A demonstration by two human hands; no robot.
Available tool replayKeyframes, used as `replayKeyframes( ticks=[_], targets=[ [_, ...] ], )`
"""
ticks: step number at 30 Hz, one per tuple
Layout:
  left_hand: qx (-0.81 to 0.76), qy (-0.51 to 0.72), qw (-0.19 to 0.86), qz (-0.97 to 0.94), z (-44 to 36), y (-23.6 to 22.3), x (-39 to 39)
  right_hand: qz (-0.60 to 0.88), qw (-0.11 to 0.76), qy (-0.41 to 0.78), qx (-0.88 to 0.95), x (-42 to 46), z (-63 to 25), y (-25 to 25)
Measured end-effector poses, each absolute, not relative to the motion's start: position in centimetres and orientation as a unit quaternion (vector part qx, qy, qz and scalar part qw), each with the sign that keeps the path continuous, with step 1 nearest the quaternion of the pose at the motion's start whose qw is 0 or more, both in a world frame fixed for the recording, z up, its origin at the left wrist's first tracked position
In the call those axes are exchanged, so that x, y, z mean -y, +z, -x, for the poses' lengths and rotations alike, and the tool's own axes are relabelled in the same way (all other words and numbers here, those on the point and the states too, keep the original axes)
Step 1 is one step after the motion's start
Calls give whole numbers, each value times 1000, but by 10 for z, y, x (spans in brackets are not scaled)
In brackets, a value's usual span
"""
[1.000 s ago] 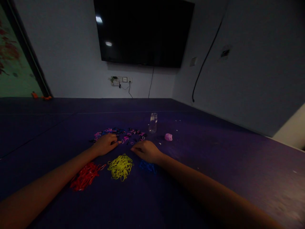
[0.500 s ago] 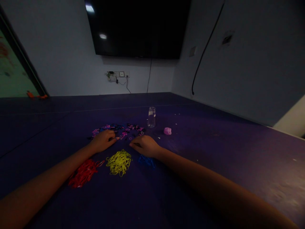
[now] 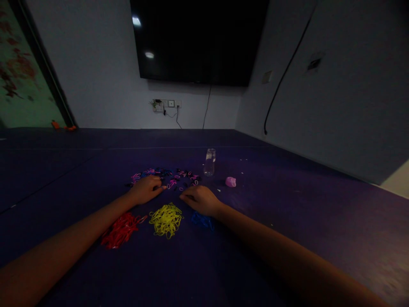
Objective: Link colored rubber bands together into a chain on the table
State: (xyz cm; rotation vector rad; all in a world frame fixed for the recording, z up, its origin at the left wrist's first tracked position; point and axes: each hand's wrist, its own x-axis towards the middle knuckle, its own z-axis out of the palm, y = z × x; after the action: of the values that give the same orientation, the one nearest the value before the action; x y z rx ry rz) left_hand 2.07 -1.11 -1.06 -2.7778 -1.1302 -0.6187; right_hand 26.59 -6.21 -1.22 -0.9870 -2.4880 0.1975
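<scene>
Grips can't be made out: left hand (image 3: 146, 190) and right hand (image 3: 201, 200) curl near tangled yellow bands (image 3: 166, 219) and thin, scattered pink loops (image 3: 173, 182).

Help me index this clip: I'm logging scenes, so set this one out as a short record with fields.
surface: purple
left hand: at the near edge of the mixed bands; grip unclear
right hand: between the mixed bands and blue bands; grip unclear
mixed bands: pink, blue and black, scattered
sorted piles: red bands, yellow bands, blue bands, left to right
partly hidden: blue bands, by the right hand
jar: clear, upright, beyond the right hand
pink lump: right of the jar, nearer
wall: dark screen
</scene>
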Motion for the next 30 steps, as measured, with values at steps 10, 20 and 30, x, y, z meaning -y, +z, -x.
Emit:
replayKeyframes(
  ticks=[10,20,30],
  targets=[
    [369,-204,43,906,-21,-10,12,362,219,66,904,62,-265,-11],
    [365,-196,47,909,-22,-8,14,365,224,70,901,62,-265,-12],
    [366,-192,47,909,-22,-8,13,368,221,68,900,63,-266,-12]
  ],
)
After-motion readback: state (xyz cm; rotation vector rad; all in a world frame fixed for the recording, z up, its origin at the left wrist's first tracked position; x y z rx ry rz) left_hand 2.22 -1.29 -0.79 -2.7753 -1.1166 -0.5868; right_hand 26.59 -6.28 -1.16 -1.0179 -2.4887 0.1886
